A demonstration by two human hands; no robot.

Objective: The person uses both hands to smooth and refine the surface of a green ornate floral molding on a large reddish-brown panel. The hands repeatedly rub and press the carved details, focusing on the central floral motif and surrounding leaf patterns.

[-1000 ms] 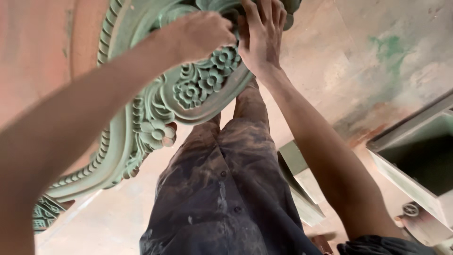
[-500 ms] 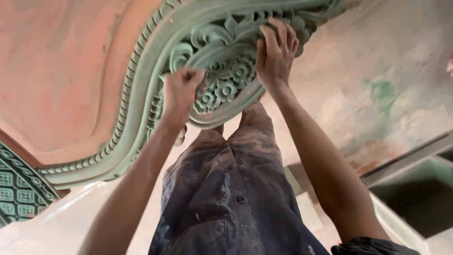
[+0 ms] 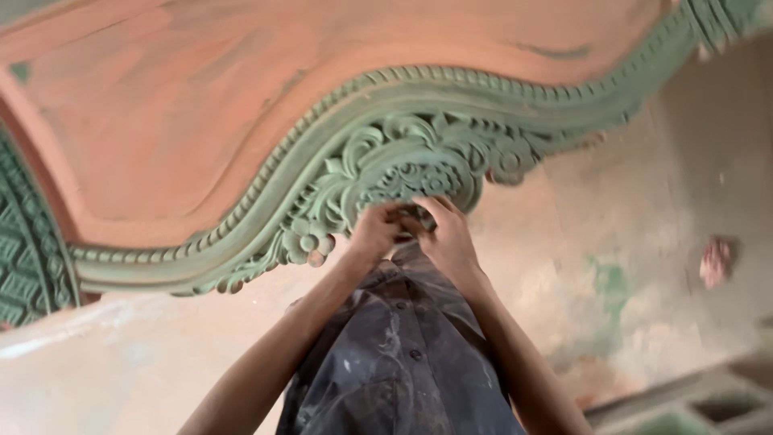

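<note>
Item: your left hand (image 3: 377, 231) and right hand (image 3: 445, 235), both raised to the lower edge of the green carved floral ornament (image 3: 403, 173). Grip: the left fingers are curled in and pressed against the carving; the right fingers are bent over the same spot, tips touching the left hand — whether either grip encloses a tool or a piece, you cannot tell, since the knuckles hide it.

Location of the ornament: the middle of the picture, set in the dip of a wavy green beaded moulding (image 3: 266, 189) that runs from the left edge up to the top right corner.

Adjoining: a smooth terracotta-coloured panel (image 3: 209, 105) above the moulding; a green lattice-patterned strip (image 3: 24, 258) at the far left; a blotched pinkish surface with green stains (image 3: 628, 242) to the right and below.

In the way: your dust-marked dark buttoned shirt (image 3: 403, 354) fills the lower centre under the hands.

Pose: both forearms rise from the bottom edge — left from lower left, right from lower right — and meet at the wrists beneath the carving.
</note>
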